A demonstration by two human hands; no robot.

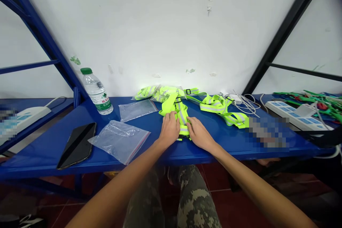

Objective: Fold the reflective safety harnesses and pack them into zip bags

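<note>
A neon yellow reflective safety vest with silver strips and black buckles lies folded and bunched on the blue metal table. One strap section stretches off to the right. My left hand and my right hand both rest on the folded near end, fingertips gripping it from either side. Further neon strapping sits at the back, partly inside clear plastic. Two empty-looking zip bags lie left of my hands: one close by, and one behind it.
A black smartphone lies face down near the left of the table. A water bottle stands at the back left. White cables and a power strip lie to the right, with green-handled tools beyond. A white wall rises behind.
</note>
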